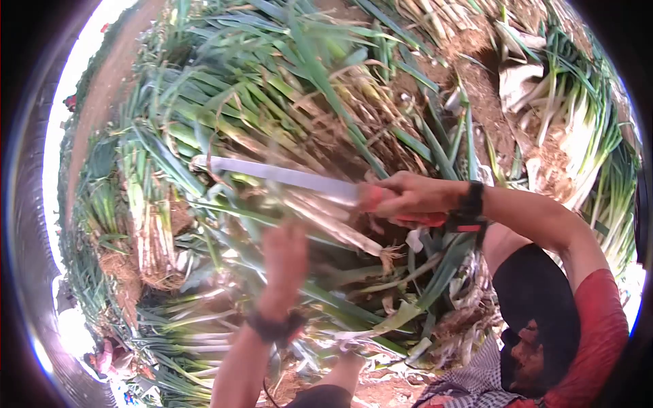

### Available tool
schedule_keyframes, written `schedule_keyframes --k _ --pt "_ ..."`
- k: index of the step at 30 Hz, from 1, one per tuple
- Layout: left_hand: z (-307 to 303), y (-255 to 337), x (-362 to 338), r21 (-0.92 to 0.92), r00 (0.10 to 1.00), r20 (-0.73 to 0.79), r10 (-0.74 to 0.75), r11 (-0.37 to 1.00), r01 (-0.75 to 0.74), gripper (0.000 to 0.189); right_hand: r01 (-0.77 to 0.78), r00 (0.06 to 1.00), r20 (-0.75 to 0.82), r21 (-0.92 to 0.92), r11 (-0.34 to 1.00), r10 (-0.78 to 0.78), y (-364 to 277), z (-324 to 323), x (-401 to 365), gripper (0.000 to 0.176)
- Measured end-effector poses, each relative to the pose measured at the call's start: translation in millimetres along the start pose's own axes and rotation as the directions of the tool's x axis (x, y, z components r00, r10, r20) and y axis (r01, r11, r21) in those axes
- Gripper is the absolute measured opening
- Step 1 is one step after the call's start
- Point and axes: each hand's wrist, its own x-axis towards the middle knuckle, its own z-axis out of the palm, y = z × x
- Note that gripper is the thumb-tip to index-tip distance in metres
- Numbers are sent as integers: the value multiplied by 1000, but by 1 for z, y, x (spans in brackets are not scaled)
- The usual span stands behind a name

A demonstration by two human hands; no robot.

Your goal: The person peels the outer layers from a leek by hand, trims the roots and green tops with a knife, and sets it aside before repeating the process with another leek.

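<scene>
My right hand (401,197) is wrapped round the red handle of a long knife (292,178). The blade points left across the picture, lying over the stalks of green onions (326,214). Below the blade, my left hand (283,253) is raised and smeared by motion, so its fingers cannot be made out. A faint, blurred greenish streak shows just above it. Under the knife, pale stalks run down to a rooted end (384,255) below my right hand. Each wrist wears a dark band.
A large pile of green onions (252,109) spreads behind the knife. More bunches lie at the left (153,238), the lower left (197,333) and the right (571,129). Bare brown soil (486,102) shows at upper right. My knees are close below, beside dry trimmed leaves (469,306).
</scene>
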Motion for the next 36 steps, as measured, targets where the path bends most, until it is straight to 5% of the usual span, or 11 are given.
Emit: schedule_keyframes --k 2,4,6,7,10,15,20,22,23,24,36 --pt "-44 57 -38 -329 882 467 67 939 103 21 44 988 -135 -189 981 -70 -14 -8 -13 26" --pt "-26 80 -92 -657 748 433 503 744 -121 17 92 955 -259 -199 976 -143 -4 -22 -9 30" --pt "-48 161 -81 -512 -126 844 522 853 104 34 126 918 -343 -220 967 -198 -9 -25 -1 33" --pt "-45 161 -101 -831 90 557 826 552 69 27 138 903 -368 -242 960 -222 -16 -27 2 32" --pt "-45 161 -51 -778 326 596 734 628 8 23 107 878 -379 -439 892 -292 -51 -32 4 31" --pt "-96 43 85 80 941 327 -86 995 63 23 149 895 -264 -583 799 -360 -118 -37 29 34" --pt "-192 -102 177 198 992 -49 -114 973 121 25 88 915 -224 -701 708 -335 -184 -50 78 36" --pt "-228 -169 221 502 946 -148 287 846 -178 35 30 930 -237 -715 699 -283 -207 -46 95 33" --pt "-240 -128 219 405 971 -222 90 914 8 34 29 898 -267 -756 653 -349 -205 -48 114 33" --pt "-251 -157 236 606 925 -245 290 791 -87 34 62 917 -248 -684 727 -312 -200 -48 128 34" --pt "-193 -198 332 403 902 -430 38 902 154 36 211 969 -172 200 957 -178 -165 -32 281 30"
